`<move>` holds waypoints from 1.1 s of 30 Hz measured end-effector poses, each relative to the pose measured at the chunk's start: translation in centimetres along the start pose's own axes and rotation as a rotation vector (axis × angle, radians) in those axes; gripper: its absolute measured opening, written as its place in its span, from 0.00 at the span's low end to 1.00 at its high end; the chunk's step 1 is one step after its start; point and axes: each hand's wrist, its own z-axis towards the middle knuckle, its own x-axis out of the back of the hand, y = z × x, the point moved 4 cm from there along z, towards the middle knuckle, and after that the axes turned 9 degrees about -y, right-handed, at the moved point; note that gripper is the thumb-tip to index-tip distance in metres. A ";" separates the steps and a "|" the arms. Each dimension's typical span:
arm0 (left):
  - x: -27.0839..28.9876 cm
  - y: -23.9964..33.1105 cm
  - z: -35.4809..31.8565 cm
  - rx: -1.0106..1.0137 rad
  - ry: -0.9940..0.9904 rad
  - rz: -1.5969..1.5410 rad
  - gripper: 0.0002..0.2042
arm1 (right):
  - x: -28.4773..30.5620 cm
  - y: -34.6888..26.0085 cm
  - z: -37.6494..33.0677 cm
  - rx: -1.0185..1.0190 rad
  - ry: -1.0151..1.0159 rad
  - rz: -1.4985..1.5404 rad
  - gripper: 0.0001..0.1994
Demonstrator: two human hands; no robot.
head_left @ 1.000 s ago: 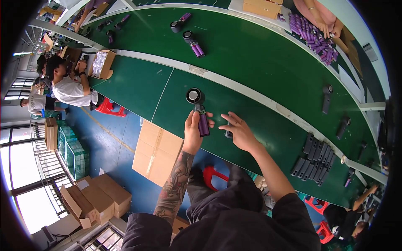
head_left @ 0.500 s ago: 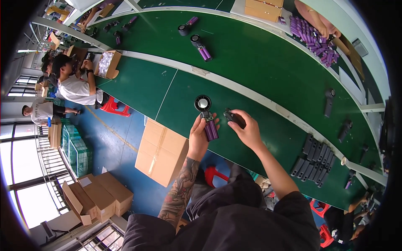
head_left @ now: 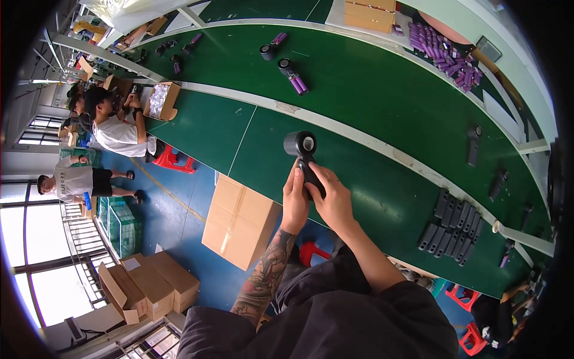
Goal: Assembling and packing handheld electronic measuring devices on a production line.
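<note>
In front of me both hands are closed on a dark handheld fan, its round head [head_left: 293, 143] pointing away from me. My left hand [head_left: 295, 200] grips the handle from the left side. The fingers of my right hand [head_left: 332, 197] press on the black handle cover [head_left: 313, 181] from the right. That cover now lies along the handle; whether it sits fully flush I cannot tell. The purple battery cells inside the handle are hidden. To the right on the green bench [head_left: 376, 206] lie several dark handle shells [head_left: 451, 224] in rows.
Beyond a pale rail, a green conveyor belt [head_left: 382, 90] carries several part-built fans [head_left: 293, 76]. Purple cells [head_left: 445, 57] are heaped at the far right. A cardboard carton [head_left: 239, 222] stands against the bench at left. A co-worker [head_left: 119, 128] sits further left near a box of white pieces [head_left: 159, 100].
My right hand has moved left and brought the black cover onto the fan handle, covering the purple cells. The fan has turned in my hands, and my view has shifted slightly.
</note>
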 end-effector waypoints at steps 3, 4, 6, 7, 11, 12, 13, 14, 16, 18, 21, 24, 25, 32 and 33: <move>0.1 0.6 0.1 0.041 -0.056 0.192 0.19 | 0.3 0.5 0.0 0.064 0.044 0.052 0.26; 0.1 0.8 0.1 0.063 -0.083 0.287 0.19 | 0.4 0.7 -0.1 0.096 0.064 0.078 0.27; 0.1 0.8 0.0 0.083 -0.112 0.384 0.19 | 0.2 0.9 -0.2 0.127 0.087 0.104 0.27; 0.1 0.5 0.0 0.070 -0.112 0.370 0.18 | -0.2 1.5 -0.3 0.039 0.077 0.246 0.27; -0.2 -0.5 0.0 0.037 -0.122 0.324 0.18 | -1.0 3.0 -0.8 -0.235 0.049 0.664 0.26; -0.6 -0.5 0.1 -0.006 -0.148 0.402 0.19 | -0.4 3.1 -0.7 -0.273 -0.032 0.547 0.25; -1.0 -0.2 0.1 -0.055 -0.167 0.482 0.19 | 0.2 2.9 -0.4 -0.305 -0.120 0.432 0.24; -1.4 0.0 0.2 -0.105 -0.185 0.561 0.20 | 0.7 2.8 -0.2 -0.336 -0.208 0.315 0.23; -1.6 0.0 0.3 -0.157 -0.192 0.632 0.21 | 0.8 2.9 -0.3 -0.362 -0.306 0.190 0.22; -0.9 -1.0 0.5 -0.064 -0.177 0.663 0.22 | 0.8 3.3 -0.3 -0.371 -0.277 0.137 0.20; -0.4 -2.1 1.0 0.096 -0.134 0.803 0.22 | -0.1 4.9 -0.7 -0.352 -0.216 0.204 0.16; -1.5 -3.6 1.3 0.123 -0.055 0.758 0.19 | 0.7 7.8 -1.0 -0.483 -0.167 0.808 0.11; -1.3 -3.6 1.0 0.075 -0.025 0.626 0.18 | 1.6 8.4 -0.9 -0.549 -0.157 1.069 0.12; 13.6 -10.7 -11.7 0.195 0.263 0.753 0.13 | 14.5 22.4 7.8 -0.550 0.041 1.098 0.18; 17.4 -13.0 -14.5 0.303 0.332 0.806 0.13 | 16.5 25.3 9.6 -0.534 0.083 1.097 0.18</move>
